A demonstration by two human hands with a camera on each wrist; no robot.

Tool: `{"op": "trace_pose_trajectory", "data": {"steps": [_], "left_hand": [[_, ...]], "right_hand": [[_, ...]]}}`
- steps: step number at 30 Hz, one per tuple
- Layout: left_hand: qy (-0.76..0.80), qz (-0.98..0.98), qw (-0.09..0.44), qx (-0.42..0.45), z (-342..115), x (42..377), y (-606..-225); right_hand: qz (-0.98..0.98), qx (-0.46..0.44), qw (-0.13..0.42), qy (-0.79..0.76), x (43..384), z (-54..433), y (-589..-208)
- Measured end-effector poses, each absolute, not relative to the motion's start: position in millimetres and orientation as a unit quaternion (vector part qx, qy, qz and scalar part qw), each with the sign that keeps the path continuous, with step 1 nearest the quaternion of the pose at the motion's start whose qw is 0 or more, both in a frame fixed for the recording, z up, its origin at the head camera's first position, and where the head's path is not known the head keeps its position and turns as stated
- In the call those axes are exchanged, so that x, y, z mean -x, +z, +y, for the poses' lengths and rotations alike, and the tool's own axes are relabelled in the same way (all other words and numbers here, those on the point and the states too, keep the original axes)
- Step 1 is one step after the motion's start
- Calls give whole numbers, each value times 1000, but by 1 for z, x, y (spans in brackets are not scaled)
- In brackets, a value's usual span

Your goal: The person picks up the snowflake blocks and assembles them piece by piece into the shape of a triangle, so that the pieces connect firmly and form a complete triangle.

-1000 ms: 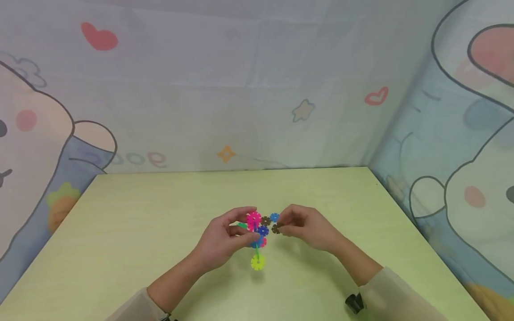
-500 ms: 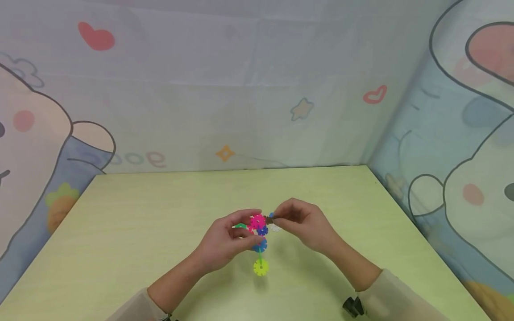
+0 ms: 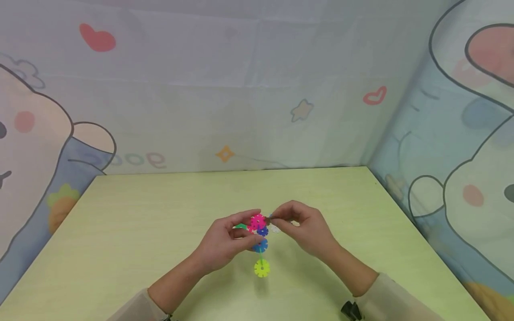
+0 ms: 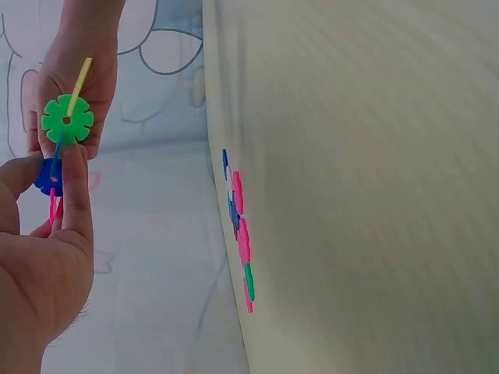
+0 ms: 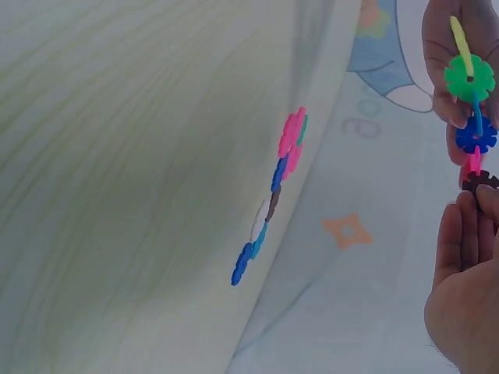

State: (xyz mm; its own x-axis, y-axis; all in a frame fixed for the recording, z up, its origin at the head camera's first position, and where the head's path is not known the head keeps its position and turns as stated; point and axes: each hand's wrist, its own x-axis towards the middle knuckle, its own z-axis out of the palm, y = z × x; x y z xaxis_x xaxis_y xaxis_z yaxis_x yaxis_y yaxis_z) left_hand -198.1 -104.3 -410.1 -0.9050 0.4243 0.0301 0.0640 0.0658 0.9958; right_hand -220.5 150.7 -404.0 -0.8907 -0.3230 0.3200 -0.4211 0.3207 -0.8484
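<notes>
My left hand (image 3: 225,243) holds a chain of notched plastic snowflake discs between thumb and fingers. The chain runs from a yellow disc (image 3: 262,268) nearest me through a green disc (image 4: 67,120), a light blue disc (image 3: 262,245) and a dark blue disc (image 5: 475,134) to a pink disc (image 3: 258,221) at the far end. Each disc stands crosswise to its neighbour. A brown disc (image 5: 477,181) is pinched by my right hand (image 3: 307,229), edge-on against the pink disc's right rim. Whether their notches interlock, I cannot tell.
Several loose discs lie on the pale table (image 3: 160,209) beyond the hands, among them pink (image 5: 290,134), white (image 5: 259,220), green (image 3: 241,226) and dark blue (image 3: 263,231). A cloth backdrop (image 3: 192,89) with cartoon prints rises behind the table.
My right hand has moved slightly left and turned the brown disc from face-on to edge-on, bringing it to the pink disc. My left hand with the chain has shifted slightly right.
</notes>
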Motion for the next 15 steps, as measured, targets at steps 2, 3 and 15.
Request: {"op": "trace_pose_trajectory", "data": {"steps": [2,3,15], "left_hand": [[662,717,135,-171,-105,198,-410],[661,718,134,-173,-105,198,-410],[641,755,36,-134,-103,201,-406]], "right_hand": [[-810,-230,48,537,220,150,-404],[-810,-232,49,537,219,149,-403],[-789,-268,45,552,214,147,-403]]}}
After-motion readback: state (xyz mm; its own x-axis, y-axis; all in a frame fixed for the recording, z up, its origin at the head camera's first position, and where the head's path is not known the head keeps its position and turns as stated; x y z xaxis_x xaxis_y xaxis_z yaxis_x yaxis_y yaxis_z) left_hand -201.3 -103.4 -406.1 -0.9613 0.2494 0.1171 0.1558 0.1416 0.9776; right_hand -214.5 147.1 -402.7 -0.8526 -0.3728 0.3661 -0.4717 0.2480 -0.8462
